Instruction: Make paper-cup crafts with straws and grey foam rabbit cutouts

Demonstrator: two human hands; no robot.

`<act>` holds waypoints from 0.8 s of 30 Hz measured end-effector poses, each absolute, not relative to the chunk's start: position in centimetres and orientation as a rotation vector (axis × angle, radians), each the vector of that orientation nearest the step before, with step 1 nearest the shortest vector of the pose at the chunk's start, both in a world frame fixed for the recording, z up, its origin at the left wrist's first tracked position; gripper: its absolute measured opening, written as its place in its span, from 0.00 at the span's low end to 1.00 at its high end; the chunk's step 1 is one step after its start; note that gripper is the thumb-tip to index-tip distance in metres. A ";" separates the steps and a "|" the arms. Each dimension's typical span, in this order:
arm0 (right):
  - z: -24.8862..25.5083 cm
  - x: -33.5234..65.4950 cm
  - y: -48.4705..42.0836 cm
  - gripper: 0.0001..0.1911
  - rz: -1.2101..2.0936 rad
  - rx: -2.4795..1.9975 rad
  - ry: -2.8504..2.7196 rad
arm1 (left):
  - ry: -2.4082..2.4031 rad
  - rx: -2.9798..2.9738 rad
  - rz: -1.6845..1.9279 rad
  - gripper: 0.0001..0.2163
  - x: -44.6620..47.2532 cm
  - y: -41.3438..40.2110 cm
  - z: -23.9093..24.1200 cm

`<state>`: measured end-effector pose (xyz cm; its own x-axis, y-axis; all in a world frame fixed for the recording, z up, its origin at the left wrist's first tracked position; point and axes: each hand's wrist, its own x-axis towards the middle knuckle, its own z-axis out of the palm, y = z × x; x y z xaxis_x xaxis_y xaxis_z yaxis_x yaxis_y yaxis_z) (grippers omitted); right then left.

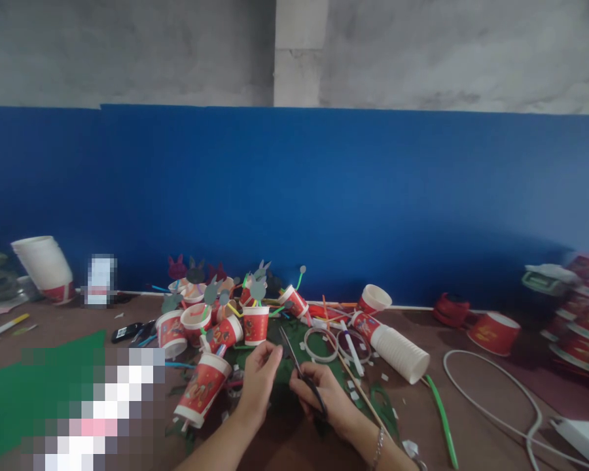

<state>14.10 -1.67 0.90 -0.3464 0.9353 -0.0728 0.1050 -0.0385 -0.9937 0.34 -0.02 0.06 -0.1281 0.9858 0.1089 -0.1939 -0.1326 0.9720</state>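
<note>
My right hand (pixel 321 392) holds a pair of scissors (pixel 318 397) with dark handles, its blades pointing up and away from me, slightly apart. Left of the blades, my left hand (pixel 261 379) is closed with thumb and fingers pinched together. A small dark piece seems to be at its fingertips, too small to make out. Just beyond my left hand stands a red paper cup (pixel 256 325) with a grey animal-head cutout (pixel 258 289) above it. Another red cup (pixel 203 390) lies tilted to the left of that hand. Green scraps lie under both hands.
Several red cups with straws and cutouts crowd the back. Right of my hands are tape rolls (pixel 321 345), a white marker (pixel 352 348), a wooden stick (pixel 368 399) and a stack of cups (pixel 400 353). A white cable (pixel 493 360) loops at right; green sheet (pixel 44 386) lies left.
</note>
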 end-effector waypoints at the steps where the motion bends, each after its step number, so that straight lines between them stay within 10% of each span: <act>1: 1.0 14.1 -1.7 0.21 1.462 -1.134 -1.525 | 1.079 1.082 1.475 0.19 0.3 0.0 0.1; 24: 1.5 14.7 -1.3 0.19 1.425 -1.281 -1.596 | 1.102 1.023 1.471 0.20 0.3 0.4 -0.5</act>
